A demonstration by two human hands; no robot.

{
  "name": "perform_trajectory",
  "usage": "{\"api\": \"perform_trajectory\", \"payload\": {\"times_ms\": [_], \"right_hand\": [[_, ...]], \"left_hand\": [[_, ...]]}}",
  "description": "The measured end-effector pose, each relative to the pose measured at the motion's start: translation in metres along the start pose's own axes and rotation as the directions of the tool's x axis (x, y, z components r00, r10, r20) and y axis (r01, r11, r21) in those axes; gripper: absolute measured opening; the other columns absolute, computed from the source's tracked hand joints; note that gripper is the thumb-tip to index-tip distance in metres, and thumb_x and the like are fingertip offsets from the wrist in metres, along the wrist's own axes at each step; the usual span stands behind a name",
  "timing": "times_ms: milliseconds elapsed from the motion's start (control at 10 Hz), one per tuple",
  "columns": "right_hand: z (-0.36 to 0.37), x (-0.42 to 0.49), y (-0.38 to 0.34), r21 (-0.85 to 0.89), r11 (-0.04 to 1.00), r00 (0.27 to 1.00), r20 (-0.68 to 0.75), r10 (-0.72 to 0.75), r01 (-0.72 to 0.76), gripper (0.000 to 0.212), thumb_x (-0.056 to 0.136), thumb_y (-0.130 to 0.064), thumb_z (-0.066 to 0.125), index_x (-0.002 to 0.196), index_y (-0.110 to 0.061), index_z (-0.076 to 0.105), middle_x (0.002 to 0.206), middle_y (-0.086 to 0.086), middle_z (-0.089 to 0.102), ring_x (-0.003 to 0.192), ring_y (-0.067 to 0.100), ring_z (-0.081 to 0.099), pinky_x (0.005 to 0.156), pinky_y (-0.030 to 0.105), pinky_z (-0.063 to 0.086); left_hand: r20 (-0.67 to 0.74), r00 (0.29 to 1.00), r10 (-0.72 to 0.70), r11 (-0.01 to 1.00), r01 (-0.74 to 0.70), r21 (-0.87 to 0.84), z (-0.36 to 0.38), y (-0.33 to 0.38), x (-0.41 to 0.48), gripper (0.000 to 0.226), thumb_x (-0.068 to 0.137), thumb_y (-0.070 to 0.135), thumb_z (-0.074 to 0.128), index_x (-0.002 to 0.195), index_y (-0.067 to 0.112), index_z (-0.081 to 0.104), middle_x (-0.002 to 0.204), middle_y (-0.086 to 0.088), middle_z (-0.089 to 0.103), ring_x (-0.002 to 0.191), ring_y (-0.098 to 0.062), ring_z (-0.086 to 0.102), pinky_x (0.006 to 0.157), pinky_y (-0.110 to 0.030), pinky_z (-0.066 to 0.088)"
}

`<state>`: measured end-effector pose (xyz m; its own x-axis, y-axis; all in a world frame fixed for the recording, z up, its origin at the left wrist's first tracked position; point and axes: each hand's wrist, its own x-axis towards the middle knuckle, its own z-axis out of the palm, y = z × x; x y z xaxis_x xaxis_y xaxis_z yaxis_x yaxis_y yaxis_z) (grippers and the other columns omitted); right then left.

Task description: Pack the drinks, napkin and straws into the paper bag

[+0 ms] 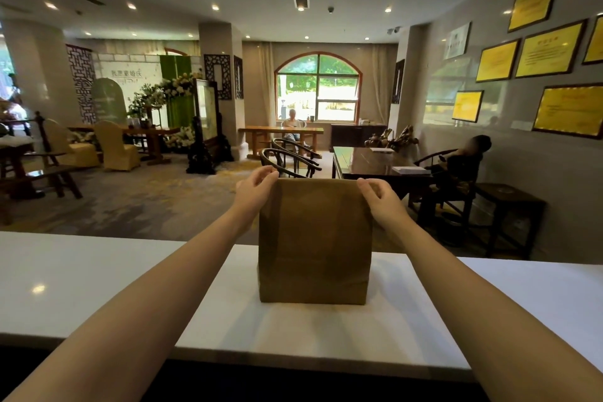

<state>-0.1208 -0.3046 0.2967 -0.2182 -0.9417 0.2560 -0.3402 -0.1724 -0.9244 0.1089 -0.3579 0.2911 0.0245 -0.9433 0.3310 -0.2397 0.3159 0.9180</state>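
- Paper bag (315,241), plain brown, stands upright on the white desk (98,277), roughly in the middle of its width and nearer the far edge than the near one.
- Its top edge runs straight and flat across, folded shut or pressed together; what is inside cannot be seen.
- Left hand (253,191) pinches the bag's upper left corner, thumb on the near side and fingers curled over the top edge.
- Right hand (380,197) pinches the upper right corner the same way, fingers closed on the paper at the top edge.
- Both forearms reach forward over the desk from the near edge, bare, one on each side of the bag.
- Bag's base rests flat on the desk; a soft shadow lies on the surface in front of it.
- Beyond the desk lies a lobby with patterned carpet, dark wooden chairs (287,160) and a long dark table (372,161).
- A seated person (463,163) is at the right side of that table; another person (292,124) sits at a table below an arched window (318,88).
- Framed yellow plaques (548,49) hang on the right wall.
- A floral display (169,88) stands at the left rear, beside covered chairs.
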Motion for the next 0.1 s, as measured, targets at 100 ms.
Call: {"api": "perform_trajectory", "payload": {"times_ms": [100], "right_hand": [[-0.0084,-0.0009,-0.0099,-0.041,0.999,0.998,-0.061,0.017,-0.019,0.057,0.095,-0.049,0.037,0.143,-0.018,0.03,0.144,0.008,0.041,0.128,0.028,0.042,0.092,0.031,0.041]], "left_hand": [[-0.052,0.998,0.024,0.989,-0.017,0.145,-0.0022,0.0133,-0.0041,0.054,0.086,0.053,0.047,0.134,0.03,0.041,0.134,-0.003,0.039,0.13,-0.027,0.035,0.109,-0.048,0.032]]}}
